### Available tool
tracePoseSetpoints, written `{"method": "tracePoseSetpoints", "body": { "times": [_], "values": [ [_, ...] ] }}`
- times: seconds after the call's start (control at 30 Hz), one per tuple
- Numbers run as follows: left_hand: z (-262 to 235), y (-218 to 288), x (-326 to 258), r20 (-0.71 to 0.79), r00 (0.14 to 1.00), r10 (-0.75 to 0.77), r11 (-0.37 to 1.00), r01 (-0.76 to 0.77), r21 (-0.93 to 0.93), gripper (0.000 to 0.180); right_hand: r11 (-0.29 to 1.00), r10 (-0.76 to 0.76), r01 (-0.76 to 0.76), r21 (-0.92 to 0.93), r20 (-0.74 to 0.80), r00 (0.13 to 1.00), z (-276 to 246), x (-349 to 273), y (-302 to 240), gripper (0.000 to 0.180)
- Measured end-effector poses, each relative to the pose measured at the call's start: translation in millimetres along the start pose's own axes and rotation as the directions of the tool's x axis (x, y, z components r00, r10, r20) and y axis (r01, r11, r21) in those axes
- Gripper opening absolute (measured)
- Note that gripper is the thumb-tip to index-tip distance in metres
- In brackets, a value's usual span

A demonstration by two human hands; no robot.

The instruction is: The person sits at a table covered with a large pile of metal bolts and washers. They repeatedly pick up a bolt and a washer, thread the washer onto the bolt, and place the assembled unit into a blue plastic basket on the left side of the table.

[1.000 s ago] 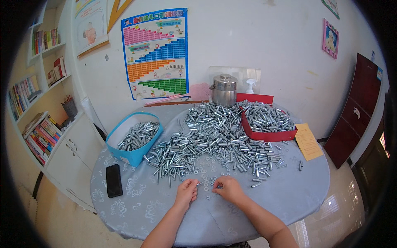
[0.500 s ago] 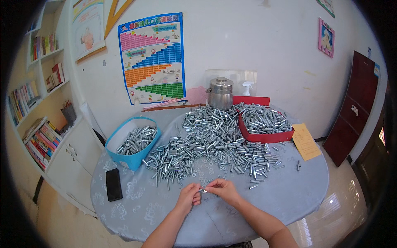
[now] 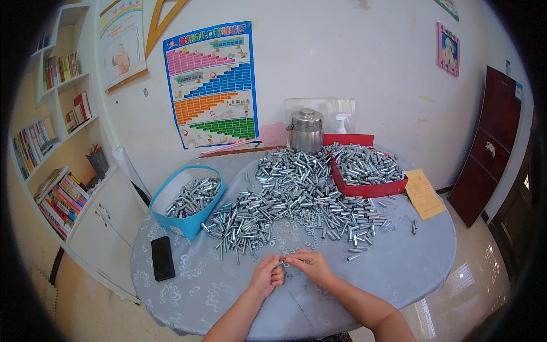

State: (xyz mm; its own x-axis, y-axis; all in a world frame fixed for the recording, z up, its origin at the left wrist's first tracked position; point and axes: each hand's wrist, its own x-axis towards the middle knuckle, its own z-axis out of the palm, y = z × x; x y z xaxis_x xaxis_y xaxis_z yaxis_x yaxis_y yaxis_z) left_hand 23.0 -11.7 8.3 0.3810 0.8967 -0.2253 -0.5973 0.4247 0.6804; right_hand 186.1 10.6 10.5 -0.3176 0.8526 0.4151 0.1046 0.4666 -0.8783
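Close to the table's near side, my left hand (image 3: 266, 276) is closed around a thin silver bolt (image 3: 280, 264), whose end sticks out toward the right. My right hand (image 3: 310, 267) meets it there, thumb and fingertips pinched at the bolt's end. Whatever small part those fingertips hold is too hidden to make out. Just beyond both hands lie scattered washers and nuts (image 3: 290, 231). Behind them spreads a big heap of silver bolts and metal sleeves (image 3: 296, 182).
A light blue box (image 3: 200, 220) partly filled with metal pieces stands left of the heap, a black phone (image 3: 163, 258) before it. On the right are a full red box (image 3: 373, 191) and a yellow paper (image 3: 424, 196). A steel pot (image 3: 306, 135) and white spray bottle (image 3: 342, 122) stand behind.
The whole view has shifted slightly. Both hands stay together at the bolt; a small shiny piece seen by the right fingertips before is now covered by the fingers.
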Motion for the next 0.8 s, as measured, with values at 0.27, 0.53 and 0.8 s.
{"method": "tracePoseSetpoints", "body": {
  "times": [0.27,0.53,0.8],
  "values": [
    [3,-2,1,0.003,1.000,0.018,0.999,-0.018,0.034,0.019,0.990,0.009,-0.012,-0.142,-0.023,1.000,2,-2,-20,0.023],
    [5,-4,1,-0.047,0.997,0.069,0.996,-0.066,0.057,0.021,0.995,0.081,-0.084,-0.048,-0.076,0.994,4,-5,-12,0.020],
    [10,-6,0,-0.065,0.986,0.156,0.977,-0.144,0.154,0.021,0.909,0.251,-0.219,0.354,-0.049,0.967,3,-6,0,0.014]
  ]
}}
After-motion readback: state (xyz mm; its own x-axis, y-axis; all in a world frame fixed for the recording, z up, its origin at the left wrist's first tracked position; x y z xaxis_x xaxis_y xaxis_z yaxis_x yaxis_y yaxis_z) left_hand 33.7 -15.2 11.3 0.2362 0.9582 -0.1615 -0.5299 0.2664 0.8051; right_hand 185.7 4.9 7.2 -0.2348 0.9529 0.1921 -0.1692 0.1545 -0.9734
